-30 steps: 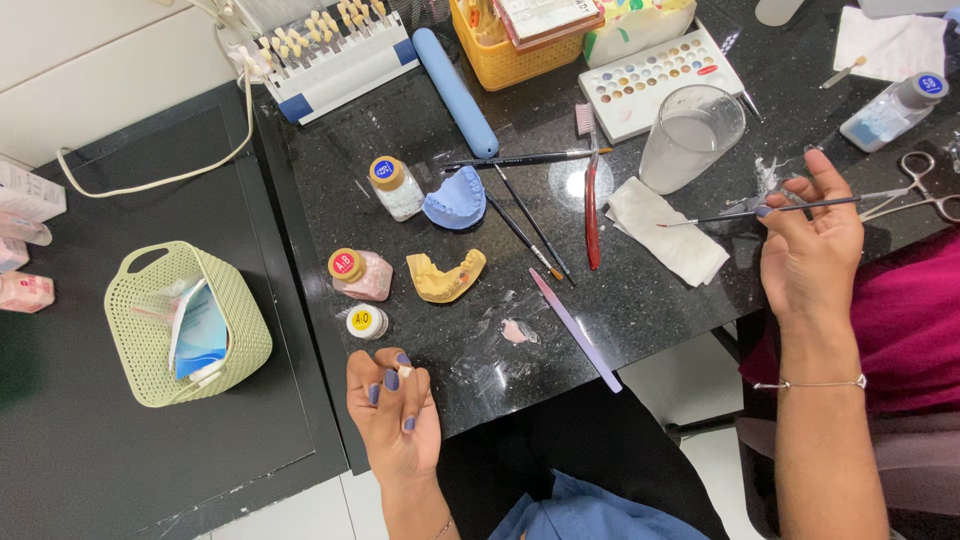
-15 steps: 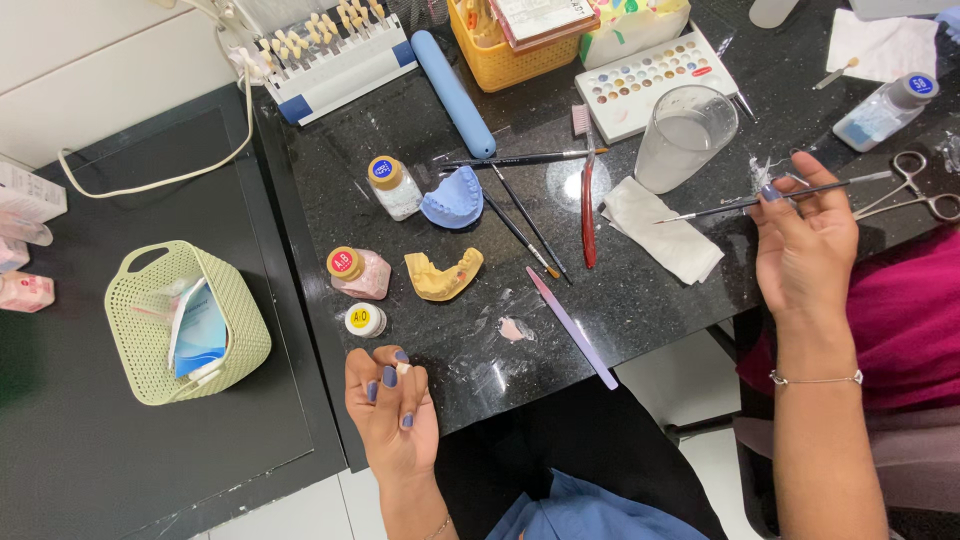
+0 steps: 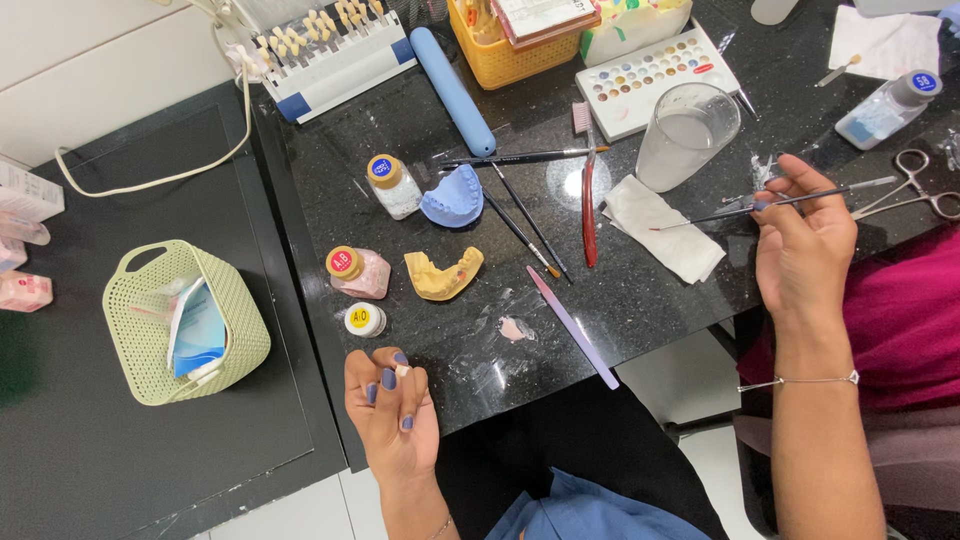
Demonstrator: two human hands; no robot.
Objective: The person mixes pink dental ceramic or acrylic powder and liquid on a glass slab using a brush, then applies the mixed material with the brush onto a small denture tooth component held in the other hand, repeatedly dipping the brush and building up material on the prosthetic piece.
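Note:
My left hand (image 3: pixel 392 410) rests at the near edge of the black counter, its fingertips pinched on a tiny white piece (image 3: pixel 402 370). My right hand (image 3: pixel 803 240) holds a thin dark brush (image 3: pixel 735 212) whose tip reaches left over a folded white tissue (image 3: pixel 663 226). Between the hands lie a yellow jaw cast (image 3: pixel 443 274), a blue jaw cast (image 3: pixel 454 196), a pink smear (image 3: pixel 512 329) on the counter and a lilac strip (image 3: pixel 571 325). Small jars (image 3: pixel 357 271) stand just beyond my left hand.
A clear cup of cloudy water (image 3: pixel 686 135) and a white colour palette (image 3: pixel 658 77) sit behind the tissue. Several brushes (image 3: pixel 525 222), a red-handled tool (image 3: pixel 588 210), a blue cylinder (image 3: pixel 452 88), a tooth shade rack (image 3: pixel 330 48), scissors (image 3: pixel 915 189) and a green basket (image 3: pixel 182 325) are around.
My right hand has drawn slightly nearer and to the left with the brush, so its tip now hangs over the tissue. My left hand stays put.

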